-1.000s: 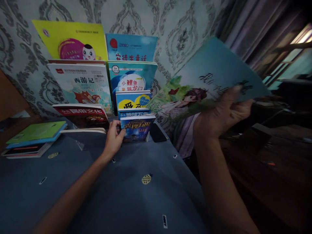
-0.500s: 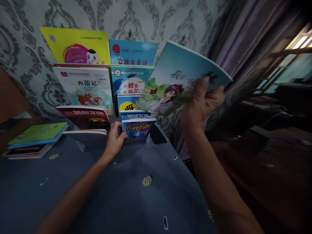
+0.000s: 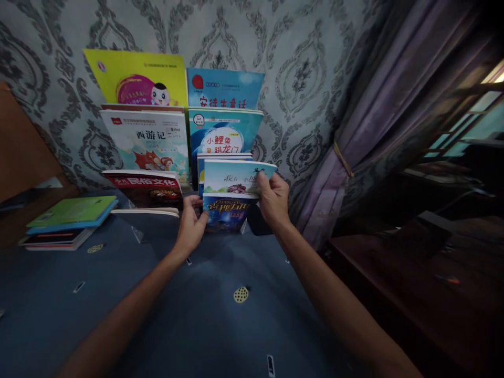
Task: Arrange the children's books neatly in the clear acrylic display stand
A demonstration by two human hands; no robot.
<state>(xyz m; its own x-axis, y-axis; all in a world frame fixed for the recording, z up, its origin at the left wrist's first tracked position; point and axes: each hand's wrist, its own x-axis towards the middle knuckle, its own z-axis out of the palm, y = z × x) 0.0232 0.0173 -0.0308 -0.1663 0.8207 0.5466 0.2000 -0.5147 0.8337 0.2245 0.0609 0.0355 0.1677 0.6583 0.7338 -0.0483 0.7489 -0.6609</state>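
My right hand [image 3: 274,199] pinches the upper right of a light-blue picture book [image 3: 220,179], thumb on its cover. Its lower part is hidden behind a dark blue book [image 3: 225,219] that stands at the front of the right-hand column. My left hand [image 3: 191,224] grips the left edge of that dark blue book, thumb in front, the other fingers partly hidden. Behind them rise a teal book [image 3: 248,128] and a blue book [image 3: 224,86]. Left of my left hand stands a dark red book [image 3: 137,194], with a pale-edged book [image 3: 153,218] before it.
A yellow-green book [image 3: 136,68] and a white book [image 3: 157,136] stand at the back left. Several books lie in a stack [image 3: 73,212] on the blue tablecloth [image 3: 157,315]. A black flat object [image 3: 258,221] lies by the right column. A purple curtain [image 3: 331,189] hangs beyond the table's right edge.
My right hand has brought the light-blue picture book down and left, from raised and tilted to behind the dark blue book. My left hand stays on the dark blue book. The view has shifted slightly.
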